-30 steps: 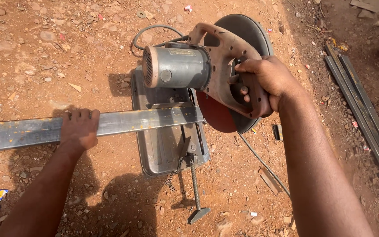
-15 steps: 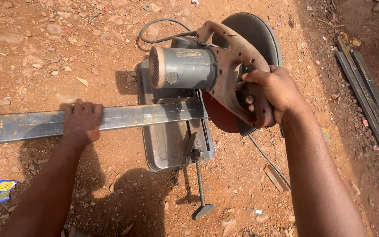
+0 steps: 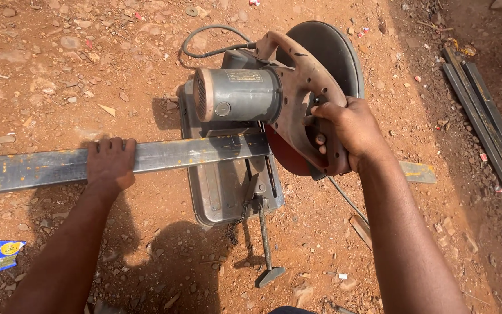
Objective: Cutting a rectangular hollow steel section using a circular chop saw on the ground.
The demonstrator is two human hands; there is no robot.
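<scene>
A chop saw (image 3: 262, 104) stands on red dirt, with a grey motor, a rust-coloured handle housing and a dark round blade guard. My right hand (image 3: 350, 131) grips the saw's handle. A long flat grey metal bar (image 3: 193, 152) lies across the saw's base, running off the left edge, and its end shows right of the saw (image 3: 418, 171). My left hand (image 3: 110, 164) presses flat on the bar, left of the base. The red disc (image 3: 286, 156) sits at the bar, just right of the vise.
The vise screw handle (image 3: 265, 247) sticks out toward me from the base. A black power cable (image 3: 210, 32) loops behind the saw. Several long steel bars (image 3: 489, 128) lie on the ground at the right. A blue and yellow wrapper (image 3: 8, 253) lies at lower left.
The view has shifted slightly, and the saw head has come down a little toward the bar. Both hands keep their holds.
</scene>
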